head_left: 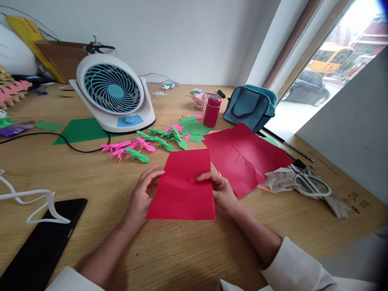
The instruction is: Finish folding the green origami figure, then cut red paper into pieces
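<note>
Datum: clock directions from the red sheet between the hands; 12 = far side of the wooden table.
Pink pieces: stacked at the left border, 10 o'clock.
Black device: flat on the table, 8 o'clock; white cable loops across its far end.
Dark green sheet: flat, 10 o'clock; black cord crosses its near part, fan base covers its right end.
Fan: white with blue grille, upright, 11 o'clock; bulkiest object on the far left side.
Left hand: 9 o'clock, fingers curved, a fingertip at the sheet's left edge; cannot tell whether it pinches, thumb contact unclear.
Folded figures: pink and green paper, loose cluster between 10 and 11 o'clock, near the sheet's far left corner.
Red sheet: centre, in front of the person, slightly rumpled; contact with table cannot be told.
Green slips: overlapping pile, 12 o'clock.
Flask: deep pink, upright, 1 o'clock, just beside the slips.
Right hand: 3 o'clock, grasping the sheet's right edge, index finger across its top face.
Large red sheets: overlapping, 2 o'clock, crowding the right hand.
Blue bag: upright, 1 o'clock, behind those sheets.
Scissors: 3 o'clock, on crumpled wrapping.
</note>
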`<move>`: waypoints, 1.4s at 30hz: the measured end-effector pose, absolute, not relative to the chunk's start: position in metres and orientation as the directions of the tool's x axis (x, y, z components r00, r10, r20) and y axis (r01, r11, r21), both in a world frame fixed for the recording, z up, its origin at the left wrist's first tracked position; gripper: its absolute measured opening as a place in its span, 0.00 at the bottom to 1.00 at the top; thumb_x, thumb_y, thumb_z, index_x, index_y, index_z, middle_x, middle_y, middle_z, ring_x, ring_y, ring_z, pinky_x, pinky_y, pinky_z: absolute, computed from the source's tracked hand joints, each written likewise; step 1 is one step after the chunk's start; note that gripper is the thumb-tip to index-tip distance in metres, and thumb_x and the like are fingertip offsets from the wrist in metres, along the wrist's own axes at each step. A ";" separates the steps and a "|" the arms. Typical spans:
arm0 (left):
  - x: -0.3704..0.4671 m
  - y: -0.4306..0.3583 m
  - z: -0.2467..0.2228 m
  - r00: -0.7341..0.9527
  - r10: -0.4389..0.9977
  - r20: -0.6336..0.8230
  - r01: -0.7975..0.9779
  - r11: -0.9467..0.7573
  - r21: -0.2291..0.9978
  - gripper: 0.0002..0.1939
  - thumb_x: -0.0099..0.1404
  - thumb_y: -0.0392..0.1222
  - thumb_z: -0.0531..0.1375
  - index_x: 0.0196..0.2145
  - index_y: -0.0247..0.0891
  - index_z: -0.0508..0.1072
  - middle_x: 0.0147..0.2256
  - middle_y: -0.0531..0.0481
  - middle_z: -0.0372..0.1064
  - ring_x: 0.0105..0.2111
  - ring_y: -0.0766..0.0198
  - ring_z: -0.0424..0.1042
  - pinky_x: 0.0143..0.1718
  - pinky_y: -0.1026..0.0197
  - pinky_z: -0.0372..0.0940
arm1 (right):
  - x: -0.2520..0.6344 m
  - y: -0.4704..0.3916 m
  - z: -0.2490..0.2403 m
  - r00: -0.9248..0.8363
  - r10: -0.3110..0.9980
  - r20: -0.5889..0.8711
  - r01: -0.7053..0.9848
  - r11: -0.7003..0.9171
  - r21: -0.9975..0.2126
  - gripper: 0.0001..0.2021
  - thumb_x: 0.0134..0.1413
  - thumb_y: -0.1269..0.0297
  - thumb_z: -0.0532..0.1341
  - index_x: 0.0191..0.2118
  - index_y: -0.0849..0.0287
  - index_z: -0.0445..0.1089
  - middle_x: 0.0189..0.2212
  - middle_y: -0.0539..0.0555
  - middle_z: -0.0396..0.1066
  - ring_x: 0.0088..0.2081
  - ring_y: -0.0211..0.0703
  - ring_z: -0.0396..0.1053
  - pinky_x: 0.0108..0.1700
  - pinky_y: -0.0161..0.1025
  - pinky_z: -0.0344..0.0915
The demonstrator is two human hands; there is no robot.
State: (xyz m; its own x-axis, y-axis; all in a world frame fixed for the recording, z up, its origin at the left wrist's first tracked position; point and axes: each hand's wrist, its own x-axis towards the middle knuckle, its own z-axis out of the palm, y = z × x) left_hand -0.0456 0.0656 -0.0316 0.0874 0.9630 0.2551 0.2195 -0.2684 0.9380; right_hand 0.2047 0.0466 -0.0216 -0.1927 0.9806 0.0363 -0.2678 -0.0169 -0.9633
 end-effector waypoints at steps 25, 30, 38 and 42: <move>-0.049 0.066 -0.030 0.037 0.975 0.218 0.105 -0.220 0.970 0.13 0.56 0.49 0.68 0.36 0.40 0.81 0.38 0.46 0.77 0.44 0.53 0.74 0.51 0.49 0.68 | 0.214 0.056 -0.021 -0.190 0.972 0.137 -0.065 0.126 -0.990 0.16 0.57 0.50 0.63 0.25 0.54 0.75 0.36 0.52 0.75 0.45 0.48 0.72 0.51 0.44 0.65; -0.045 0.065 -0.021 0.073 0.970 0.231 0.008 -0.232 0.973 0.14 0.54 0.47 0.69 0.38 0.40 0.80 0.44 0.45 0.76 0.49 0.52 0.72 0.53 0.51 0.67 | 0.211 0.055 -0.021 -0.152 0.980 0.132 0.063 0.142 -0.988 0.25 0.57 0.49 0.62 0.17 0.58 0.59 0.22 0.49 0.61 0.27 0.37 0.59 0.31 0.35 0.58; -0.054 0.068 -0.038 0.062 0.986 0.152 -0.137 -0.143 0.980 0.21 0.56 0.48 0.68 0.46 0.38 0.77 0.47 0.45 0.76 0.51 0.52 0.72 0.56 0.50 0.65 | 0.206 0.046 -0.011 -0.272 0.946 0.174 0.293 0.254 -0.922 0.26 0.60 0.51 0.58 0.18 0.57 0.48 0.21 0.47 0.50 0.24 0.35 0.50 0.26 0.35 0.48; -0.055 0.067 -0.039 0.075 0.994 0.084 -0.132 -0.073 0.989 0.21 0.56 0.49 0.69 0.45 0.38 0.78 0.44 0.45 0.78 0.46 0.54 0.75 0.52 0.52 0.68 | 0.207 0.045 -0.011 -0.294 0.940 0.172 0.306 0.263 -0.915 0.25 0.61 0.50 0.57 0.19 0.57 0.51 0.21 0.47 0.51 0.25 0.36 0.52 0.27 0.35 0.50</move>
